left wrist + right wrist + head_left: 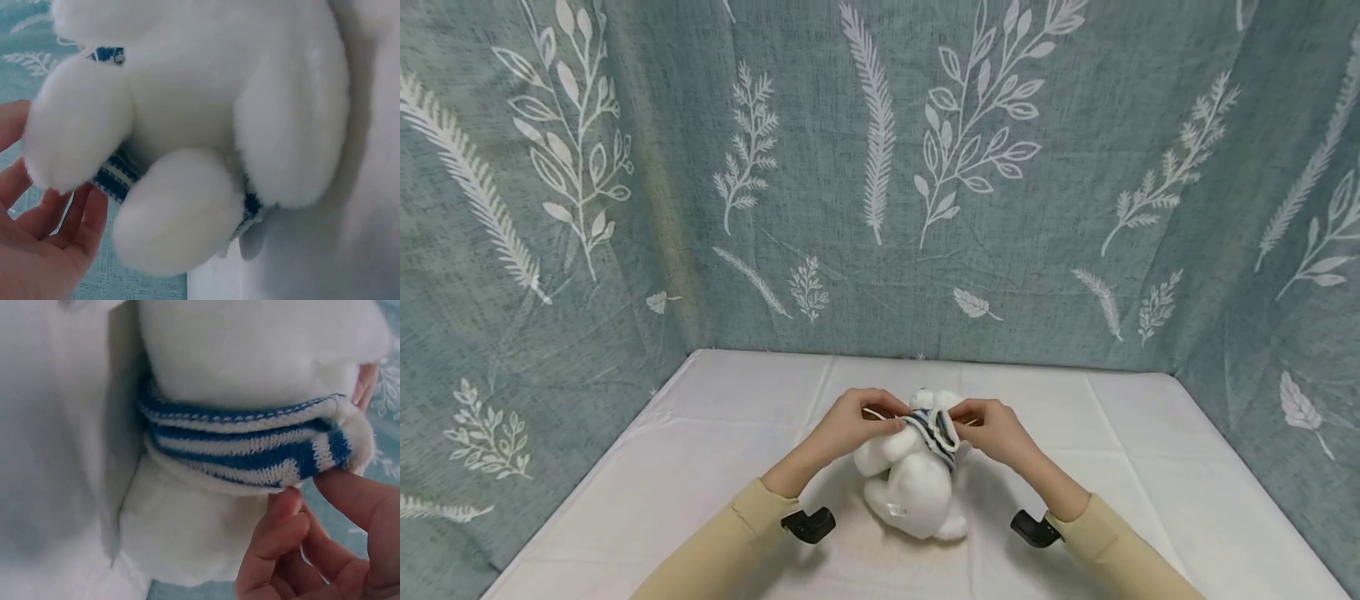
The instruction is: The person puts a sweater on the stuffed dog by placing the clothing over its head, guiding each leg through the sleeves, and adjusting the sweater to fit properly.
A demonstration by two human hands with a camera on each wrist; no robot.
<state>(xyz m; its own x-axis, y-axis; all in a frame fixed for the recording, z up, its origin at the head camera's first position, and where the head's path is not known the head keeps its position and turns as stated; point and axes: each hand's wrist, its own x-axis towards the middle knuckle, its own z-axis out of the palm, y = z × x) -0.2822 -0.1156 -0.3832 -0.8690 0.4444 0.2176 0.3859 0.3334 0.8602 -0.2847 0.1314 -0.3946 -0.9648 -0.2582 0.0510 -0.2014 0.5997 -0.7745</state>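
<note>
White-covered table [737,425], white plush toy [917,492] atop

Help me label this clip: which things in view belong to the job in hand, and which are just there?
Part of the job:
white plush toy
striped knit piece around it, pinched in the right grip

Just there:
leaf-patterned backdrop
white-covered table
black devices at the cuffs

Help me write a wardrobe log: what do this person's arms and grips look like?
The left sleeve and right sleeve are long, plain and beige. Near the wrists, the left device and right device are small and black. The left grip and right grip are ungloved. No cables show.
</note>
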